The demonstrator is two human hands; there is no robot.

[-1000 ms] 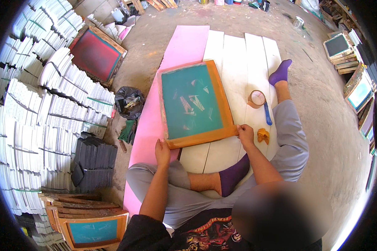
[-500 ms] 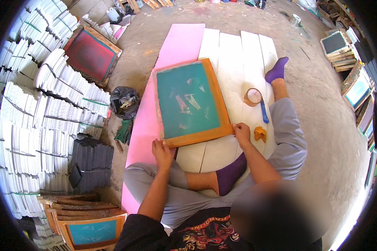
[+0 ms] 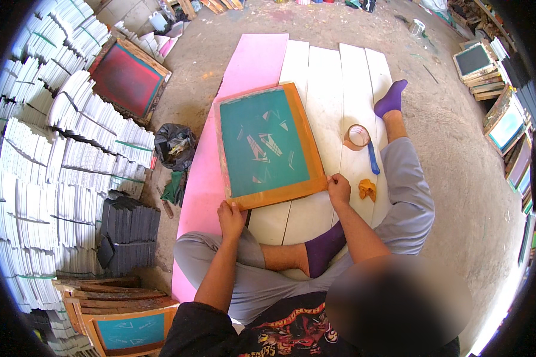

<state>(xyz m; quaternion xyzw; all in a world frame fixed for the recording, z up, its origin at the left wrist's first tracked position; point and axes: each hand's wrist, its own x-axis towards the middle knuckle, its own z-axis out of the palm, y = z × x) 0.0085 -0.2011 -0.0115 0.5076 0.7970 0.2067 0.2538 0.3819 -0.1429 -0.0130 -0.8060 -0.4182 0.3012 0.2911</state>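
Note:
A screen printing frame (image 3: 280, 196) with a teal mesh and brown-taped borders lies in front of me over pink and white boards. Pale angular shapes show in the mesh. My left hand (image 3: 231, 219) pinches its near left corner, thumb on top. At the near right corner, my right hand (image 3: 339, 190) grips the edge with fingers closed. Right of the frame are a roll of brown tape (image 3: 358, 143) and a slim blue tool (image 3: 373, 159) touching or close beside it. A crumpled orange-brown scrap (image 3: 367, 190) lies nearer my right hand.
My legs frame the boards' near end. Stacked white bundles (image 3: 83, 157) and a black plastic bag (image 3: 175, 146) stand left. A red-meshed screen (image 3: 127, 79) leans behind them; more screens (image 3: 131, 330) sit at lower left and along the right wall (image 3: 506, 122).
The frame's tilt has changed slightly; glare on the mesh has faded and its pale shapes look sharper. Both hands keep hold of the same corners.

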